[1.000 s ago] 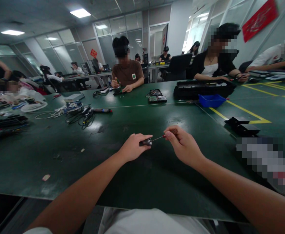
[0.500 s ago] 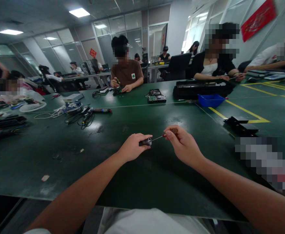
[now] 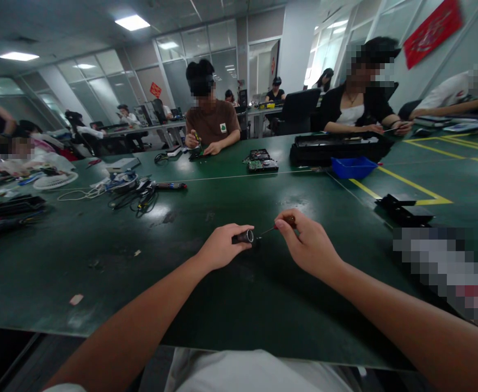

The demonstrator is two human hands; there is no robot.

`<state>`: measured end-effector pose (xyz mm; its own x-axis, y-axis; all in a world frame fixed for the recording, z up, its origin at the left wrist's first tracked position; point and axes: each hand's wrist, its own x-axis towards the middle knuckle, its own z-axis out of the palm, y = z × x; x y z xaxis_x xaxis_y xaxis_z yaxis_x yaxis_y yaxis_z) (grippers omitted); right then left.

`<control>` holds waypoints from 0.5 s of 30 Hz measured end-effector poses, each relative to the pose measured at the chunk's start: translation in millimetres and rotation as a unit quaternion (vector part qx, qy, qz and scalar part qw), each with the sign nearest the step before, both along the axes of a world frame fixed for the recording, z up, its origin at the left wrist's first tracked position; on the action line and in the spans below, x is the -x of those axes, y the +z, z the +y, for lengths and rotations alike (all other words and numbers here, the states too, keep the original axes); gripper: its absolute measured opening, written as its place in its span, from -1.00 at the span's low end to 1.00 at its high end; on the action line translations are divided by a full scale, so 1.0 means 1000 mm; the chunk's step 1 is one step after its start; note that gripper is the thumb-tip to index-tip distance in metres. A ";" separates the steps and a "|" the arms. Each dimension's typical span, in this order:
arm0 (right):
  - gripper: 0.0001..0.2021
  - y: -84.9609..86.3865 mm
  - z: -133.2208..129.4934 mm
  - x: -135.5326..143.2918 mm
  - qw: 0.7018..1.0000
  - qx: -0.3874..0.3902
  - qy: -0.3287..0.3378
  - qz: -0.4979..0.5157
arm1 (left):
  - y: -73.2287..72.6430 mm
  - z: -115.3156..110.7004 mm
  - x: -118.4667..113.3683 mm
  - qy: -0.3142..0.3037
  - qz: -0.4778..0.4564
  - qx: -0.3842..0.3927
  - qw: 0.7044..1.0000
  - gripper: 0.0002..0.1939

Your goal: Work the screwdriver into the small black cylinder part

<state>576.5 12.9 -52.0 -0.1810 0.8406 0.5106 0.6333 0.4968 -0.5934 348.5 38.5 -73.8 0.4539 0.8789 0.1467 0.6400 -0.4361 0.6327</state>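
My left hand (image 3: 224,247) is closed around a short black cylinder (image 3: 244,237), its round, pale-rimmed end facing right. Between the fingers and thumb of my right hand (image 3: 306,237) is a screwdriver (image 3: 268,230) with a reddish-amber handle and a thin metal shaft. The shaft points left toward the cylinder's end, with a small gap between them. By the screwdriver's tip is a small dark piece (image 3: 258,238), too small to identify. Both hands are just above the green table (image 3: 239,305).
Cables and a dark stick-like device (image 3: 169,186) lie at the left. Ahead is a circuit-board assembly (image 3: 262,160). To the right are a blue tray (image 3: 353,167), a long black housing (image 3: 337,148) and a black bracket (image 3: 404,211). A person in brown (image 3: 212,120) works opposite.
The screwdriver's tip has come away from the cylinder's end, which now looks hollow. A small dark piece now shows beside the tip. Both hands have hardly moved.
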 end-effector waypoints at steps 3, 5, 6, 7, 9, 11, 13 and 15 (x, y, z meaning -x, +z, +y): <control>-0.81 -0.001 0.002 -0.001 1.000 0.010 -0.011 0.016 | 0.000 0.000 0.000 0.022 -0.008 -0.004 1.000 -0.56; -0.79 -0.002 0.002 -0.001 0.999 0.019 -0.017 0.026 | 0.001 0.000 0.001 0.035 -0.018 -0.006 0.999 -0.58; -0.79 -0.003 0.002 -0.001 0.999 0.023 -0.019 0.030 | 0.001 0.000 0.001 0.040 -0.025 -0.007 0.999 -0.59; -0.78 -0.003 0.002 -0.002 0.999 0.024 -0.023 0.034 | 0.001 0.000 0.001 0.045 -0.033 -0.010 0.998 -0.60; -0.77 -0.004 0.002 -0.002 0.998 0.019 -0.030 0.045 | 0.002 -0.001 0.001 0.053 -0.051 -0.013 0.997 -0.60; -0.76 -0.004 0.002 -0.003 0.998 0.011 -0.037 0.058 | 0.004 0.000 0.000 0.057 -0.061 -0.007 0.996 -0.59; -0.76 -0.003 0.001 -0.004 0.997 0.000 -0.040 0.071 | 0.006 0.001 -0.002 0.058 -0.057 0.004 0.997 -0.58; -0.77 -0.001 0.000 -0.004 0.996 -0.011 -0.039 0.079 | 0.007 0.003 -0.005 0.054 -0.042 0.015 0.998 -0.59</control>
<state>580.8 12.7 -53.4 -0.0316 0.8377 0.5452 0.5708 0.4629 -0.6781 353.2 41.3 -66.4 0.3427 0.9270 0.1523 0.6267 -0.3463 0.6981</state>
